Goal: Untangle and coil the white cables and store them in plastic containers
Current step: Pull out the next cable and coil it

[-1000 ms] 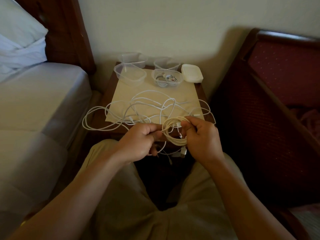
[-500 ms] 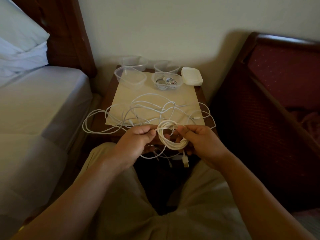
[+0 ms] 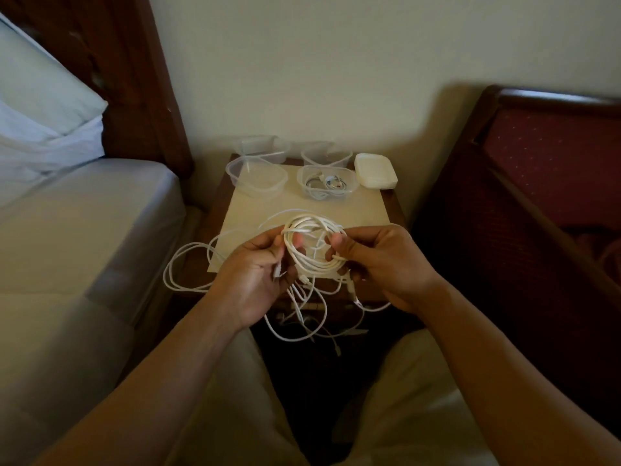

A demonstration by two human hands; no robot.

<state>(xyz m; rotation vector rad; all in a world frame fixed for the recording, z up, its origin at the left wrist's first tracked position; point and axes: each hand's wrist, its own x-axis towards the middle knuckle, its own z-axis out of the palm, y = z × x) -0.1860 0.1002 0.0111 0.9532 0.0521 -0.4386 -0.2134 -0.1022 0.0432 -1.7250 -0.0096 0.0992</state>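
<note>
1. The coil (image 3: 314,245) now sits higher, at frame centre over the bench (image 3: 376,206), rounder than a second ago.
2. The left hand (image 3: 258,274) and right hand (image 3: 379,260) each pinch its sides.
3. Loose cables (image 3: 188,260) trail below; coiling seems nearly done, and an empty container (image 3: 257,174) waits.

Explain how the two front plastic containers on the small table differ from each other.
The right front container holds coiled white cables, while the left front container looks empty. The right one stands beside the stack of white lids; the left one stands nearer the bed. Both are clear plastic, open with no lid on, and stand upright at the far edge of the cream mat.
</note>
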